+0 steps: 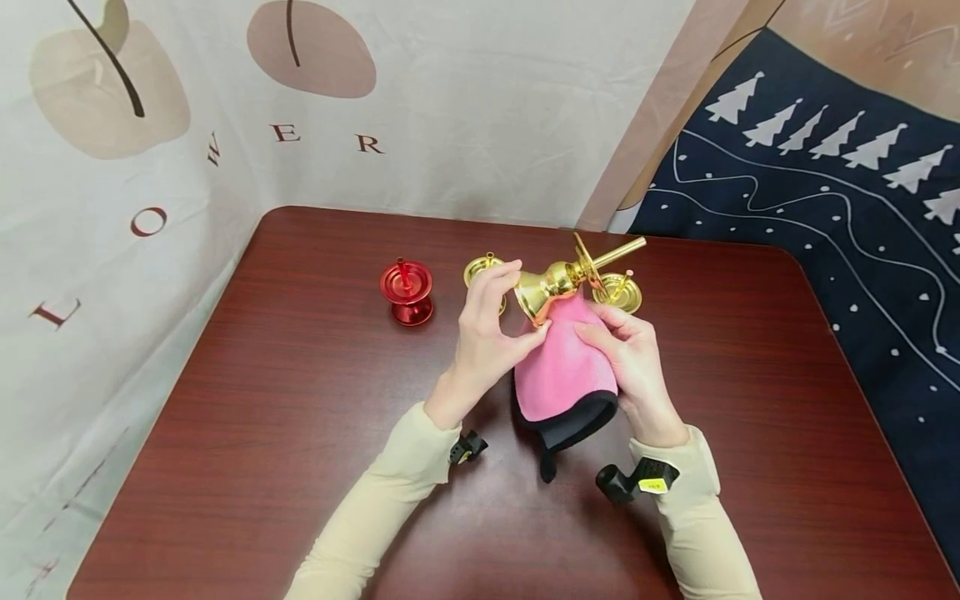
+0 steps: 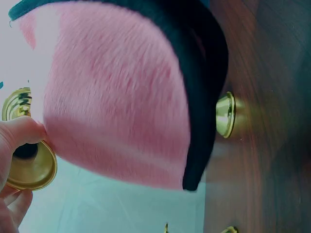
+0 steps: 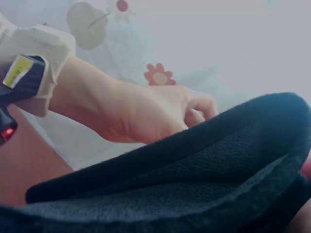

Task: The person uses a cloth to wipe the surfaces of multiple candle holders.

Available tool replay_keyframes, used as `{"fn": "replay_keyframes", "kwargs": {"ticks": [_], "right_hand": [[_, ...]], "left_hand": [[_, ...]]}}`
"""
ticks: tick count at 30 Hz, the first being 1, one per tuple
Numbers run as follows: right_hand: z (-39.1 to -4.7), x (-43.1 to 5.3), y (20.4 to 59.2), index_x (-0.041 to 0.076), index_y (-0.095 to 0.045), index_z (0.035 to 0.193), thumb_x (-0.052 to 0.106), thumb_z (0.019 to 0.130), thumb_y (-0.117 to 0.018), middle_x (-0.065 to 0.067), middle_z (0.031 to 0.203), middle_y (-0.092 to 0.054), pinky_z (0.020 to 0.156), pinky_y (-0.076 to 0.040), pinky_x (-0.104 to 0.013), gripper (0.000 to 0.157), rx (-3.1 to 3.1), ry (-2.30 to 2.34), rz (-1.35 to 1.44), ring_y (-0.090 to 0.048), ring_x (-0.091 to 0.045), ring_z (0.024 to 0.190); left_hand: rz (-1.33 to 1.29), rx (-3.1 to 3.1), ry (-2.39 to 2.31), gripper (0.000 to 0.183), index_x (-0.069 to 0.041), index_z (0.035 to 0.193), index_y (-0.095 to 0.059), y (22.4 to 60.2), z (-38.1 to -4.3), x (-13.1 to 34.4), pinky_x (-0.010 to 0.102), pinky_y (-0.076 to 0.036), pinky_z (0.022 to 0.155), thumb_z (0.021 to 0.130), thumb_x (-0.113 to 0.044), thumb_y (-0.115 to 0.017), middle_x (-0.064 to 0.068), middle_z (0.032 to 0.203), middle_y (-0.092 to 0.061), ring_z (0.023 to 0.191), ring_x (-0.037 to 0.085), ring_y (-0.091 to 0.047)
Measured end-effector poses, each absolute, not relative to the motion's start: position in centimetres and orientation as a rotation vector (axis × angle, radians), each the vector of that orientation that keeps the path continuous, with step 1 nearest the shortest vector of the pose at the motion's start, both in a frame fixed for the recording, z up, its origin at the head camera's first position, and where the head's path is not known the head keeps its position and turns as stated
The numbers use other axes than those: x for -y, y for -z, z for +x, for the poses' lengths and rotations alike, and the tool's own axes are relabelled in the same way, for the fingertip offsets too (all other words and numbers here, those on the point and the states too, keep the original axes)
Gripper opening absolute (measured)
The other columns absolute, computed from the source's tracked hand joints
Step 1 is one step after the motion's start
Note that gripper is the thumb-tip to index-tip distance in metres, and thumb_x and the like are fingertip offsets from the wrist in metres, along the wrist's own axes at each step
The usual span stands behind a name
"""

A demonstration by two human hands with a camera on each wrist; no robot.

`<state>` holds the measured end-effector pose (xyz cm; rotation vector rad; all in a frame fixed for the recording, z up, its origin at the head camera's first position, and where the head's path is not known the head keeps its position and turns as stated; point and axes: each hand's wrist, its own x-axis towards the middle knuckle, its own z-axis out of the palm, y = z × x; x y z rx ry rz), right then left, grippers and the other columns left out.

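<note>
"While the left hand (image 1: 483,327) grips the tilted gold candlestick (image 1: 553,285) by its flared foot, what does the right hand (image 1: 636,358) do?"

"It pinches the pink mitt (image 1: 566,358) between thumb and fingers. The held candlestick is above the wooden table (image 1: 300,400), touching the mitt's far end, its thin rod aimed away to the right."

"What else stands around the mitt?"

"Left of it, a red candlestick (image 1: 412,312) upright on the table. Beyond it to the left, a second gold candlestick (image 1: 477,268), partly covered by the left hand; beyond it to the right, a third gold candlestick (image 1: 627,295), partly behind the held one."

"Farther off?"

"Behind the mitt, a pale lettered curtain (image 1: 465,125); to its right, a navy tree-print cloth (image 1: 810,192). The mitt's black-trimmed opening hides most of the right hand in the right wrist view."
</note>
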<state>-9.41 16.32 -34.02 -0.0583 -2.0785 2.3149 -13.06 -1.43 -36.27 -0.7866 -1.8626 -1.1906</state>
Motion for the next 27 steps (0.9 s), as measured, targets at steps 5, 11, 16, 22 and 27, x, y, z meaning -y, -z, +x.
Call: {"fn": "replay_keyframes", "kwargs": {"ticks": [5,11,16,22,27], "right_hand": [[-9.1,-16.7,33.8,0.022,-0.074,0.091,-0.008,0.082,-0.062,0.004,0.086,-0.07,0.066,-0.051,-0.021,0.033,2.061,-2.274,0.074,-0.062,-0.01,0.075],[-8.8,-16.0,33.4,0.016,-0.074,0.097,-0.011,0.08,-0.062,0.001,0.091,-0.07,0.07,-0.053,-0.023,0.034,1.976,-2.223,0.148,-0.063,-0.011,0.078],[-8.9,-15.2,32.7,0.007,-0.072,0.104,-0.012,0.079,-0.063,0.0,0.096,-0.069,0.077,-0.052,-0.023,0.032,1.888,-2.129,0.184,-0.061,-0.016,0.087],[-9.3,-14.6,32.5,-0.002,-0.069,0.107,-0.013,0.078,-0.064,0.0,0.1,-0.068,0.079,-0.051,-0.023,0.031,1.896,-2.08,0.191,-0.058,-0.02,0.094],[-9.6,-14.7,32.8,-0.003,-0.068,0.107,-0.011,0.078,-0.065,-0.001,0.1,-0.067,0.077,-0.051,-0.022,0.03,1.962,-2.068,0.19,-0.058,-0.019,0.093]], "left_hand": [[-0.744,1.86,1.149,0.059,0.006,0.104,-0.047,36.2,-13.3,1.6,0.038,-0.041,0.098,0.06,-0.004,-0.084,0.024,0.114,-0.053,0.108,0.036,-0.05],[-0.739,1.872,1.051,0.055,0.006,0.102,-0.047,36.4,-13.5,1.7,0.04,-0.042,0.096,0.061,-0.003,-0.083,0.024,0.111,-0.052,0.105,0.037,-0.051],[-0.784,1.885,0.901,0.052,0.005,0.102,-0.047,36.5,-13.5,1.4,0.042,-0.047,0.087,0.06,0.002,-0.078,0.024,0.109,-0.052,0.099,0.037,-0.052],[-0.828,1.904,0.794,0.048,0.004,0.103,-0.047,36.9,-13.5,1.0,0.039,-0.05,0.076,0.061,0.008,-0.07,0.023,0.109,-0.052,0.094,0.036,-0.053],[-0.816,1.9,0.82,0.05,0.004,0.103,-0.047,37.2,-13.5,1.1,0.04,-0.05,0.075,0.059,0.007,-0.072,0.024,0.109,-0.053,0.094,0.037,-0.053]]}}
